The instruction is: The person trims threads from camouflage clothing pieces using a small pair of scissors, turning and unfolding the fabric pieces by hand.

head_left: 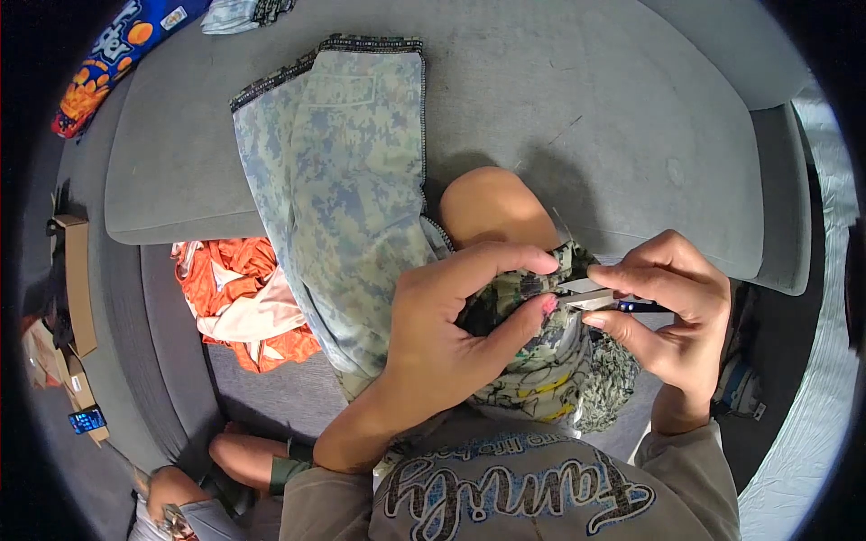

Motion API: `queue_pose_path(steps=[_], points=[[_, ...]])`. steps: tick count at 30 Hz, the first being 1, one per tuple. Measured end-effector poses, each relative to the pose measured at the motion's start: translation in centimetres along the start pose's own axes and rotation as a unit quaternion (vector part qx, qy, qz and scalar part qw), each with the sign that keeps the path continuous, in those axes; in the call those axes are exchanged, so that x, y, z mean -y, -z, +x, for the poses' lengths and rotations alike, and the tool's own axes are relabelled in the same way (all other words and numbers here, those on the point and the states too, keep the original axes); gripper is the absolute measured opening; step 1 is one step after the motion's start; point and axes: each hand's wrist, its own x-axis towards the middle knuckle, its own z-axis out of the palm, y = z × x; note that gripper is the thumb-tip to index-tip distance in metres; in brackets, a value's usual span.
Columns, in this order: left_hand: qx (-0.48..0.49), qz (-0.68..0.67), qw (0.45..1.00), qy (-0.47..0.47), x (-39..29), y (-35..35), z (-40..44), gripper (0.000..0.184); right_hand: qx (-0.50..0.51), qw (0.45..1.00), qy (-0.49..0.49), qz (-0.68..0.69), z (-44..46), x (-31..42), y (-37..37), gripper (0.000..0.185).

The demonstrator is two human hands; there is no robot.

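From my end: orange cloth [225, 311] bunched at left, then a pale camo garment [334, 171] hanging off the seat [559, 99]. Left hand [433, 325] pinches darker camo fabric [496, 299] over the lap, right hand [681, 302] grips metal snips [591, 297] at it. Looks underway; can't tell what's done or left.

The single head-worn view looks forward and steeply down from above the lettered shirt [519, 491], close over the left hand [442, 329] and right hand [672, 311], just beyond that shirt.
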Motion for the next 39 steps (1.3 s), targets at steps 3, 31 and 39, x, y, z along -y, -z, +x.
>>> queue_pose_path(steps=[3, 31, 39], points=[[0.005, 0.013, 1.0, -0.003, -0.1, 0.1, 0.0, 0.027, 0.01, 1.0, -0.001, 0.0, 0.2, 0.2, 0.1, 0.036], [0.007, -0.061, 0.998, 0.007, 0.2, 0.3, 0.5, 0.014, 0.061, 0.995, -0.003, 0.078, 1.2, -1.1, 0.4, 0.035], [0.007, -0.07, 0.996, 0.046, -0.1, 0.5, 0.5, 0.012, 0.066, 0.993, 0.006, 0.094, 1.6, -1.2, 0.9, 0.034]])
